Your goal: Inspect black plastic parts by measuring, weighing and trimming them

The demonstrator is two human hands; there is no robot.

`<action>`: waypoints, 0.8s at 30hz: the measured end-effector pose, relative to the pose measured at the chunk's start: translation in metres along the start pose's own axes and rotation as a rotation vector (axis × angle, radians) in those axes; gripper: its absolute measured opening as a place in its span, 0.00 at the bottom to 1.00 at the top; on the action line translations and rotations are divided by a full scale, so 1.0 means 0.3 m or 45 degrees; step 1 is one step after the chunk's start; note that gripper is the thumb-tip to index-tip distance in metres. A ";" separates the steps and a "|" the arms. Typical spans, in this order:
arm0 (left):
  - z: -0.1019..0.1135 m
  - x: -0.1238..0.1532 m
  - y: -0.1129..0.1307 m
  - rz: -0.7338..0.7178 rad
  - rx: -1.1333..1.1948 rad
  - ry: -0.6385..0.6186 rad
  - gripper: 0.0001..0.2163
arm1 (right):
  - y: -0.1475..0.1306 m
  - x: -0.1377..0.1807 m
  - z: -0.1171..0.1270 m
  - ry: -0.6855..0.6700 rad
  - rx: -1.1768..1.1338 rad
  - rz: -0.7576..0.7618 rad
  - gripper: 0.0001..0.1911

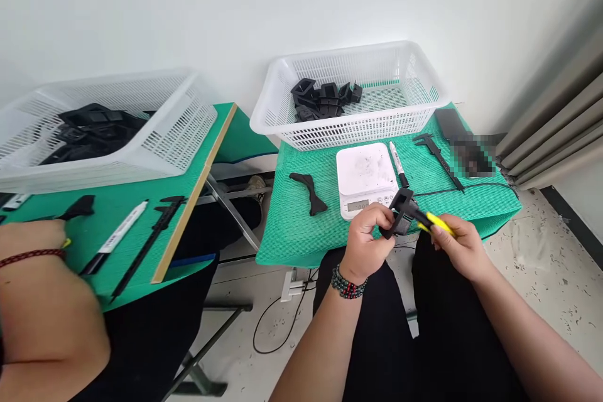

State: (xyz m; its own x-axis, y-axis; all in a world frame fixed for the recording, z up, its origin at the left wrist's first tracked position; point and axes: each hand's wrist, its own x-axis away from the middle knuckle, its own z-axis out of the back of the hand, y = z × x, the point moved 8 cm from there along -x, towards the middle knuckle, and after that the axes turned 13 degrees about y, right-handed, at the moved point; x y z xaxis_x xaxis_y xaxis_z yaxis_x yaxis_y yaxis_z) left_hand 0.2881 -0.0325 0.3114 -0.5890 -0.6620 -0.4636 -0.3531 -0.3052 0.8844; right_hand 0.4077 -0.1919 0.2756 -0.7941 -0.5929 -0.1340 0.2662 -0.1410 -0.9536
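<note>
My left hand [369, 239] is closed around a small black plastic part [399, 210], held above my lap at the near edge of the green mat. My right hand [459, 245] grips a tool with a yellow handle [439, 222], and its dark tip touches the black part. Just beyond my hands stands a white digital scale [365, 177], with a marker pen [398, 164] lying along its right side. A curved black part [309, 191] lies on the mat left of the scale.
A white mesh basket [348, 122] with several black parts sits behind the scale. A black caliper [438, 154] and a cable lie at right. At left, another person's arm [42, 308] rests by a second table with a basket [174, 138], pen and caliper.
</note>
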 end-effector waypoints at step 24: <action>0.005 0.013 -0.041 0.202 0.028 0.057 0.09 | 0.020 -0.016 0.028 0.139 -0.069 -0.027 0.26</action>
State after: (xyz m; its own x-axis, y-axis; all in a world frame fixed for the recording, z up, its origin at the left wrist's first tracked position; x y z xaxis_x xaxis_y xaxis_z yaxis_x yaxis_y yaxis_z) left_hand 0.2890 -0.0304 0.2985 -0.6056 -0.7309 -0.3147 -0.2741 -0.1796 0.9448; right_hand 0.4178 -0.1967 0.2727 -0.8547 -0.5001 -0.1397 0.2215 -0.1077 -0.9692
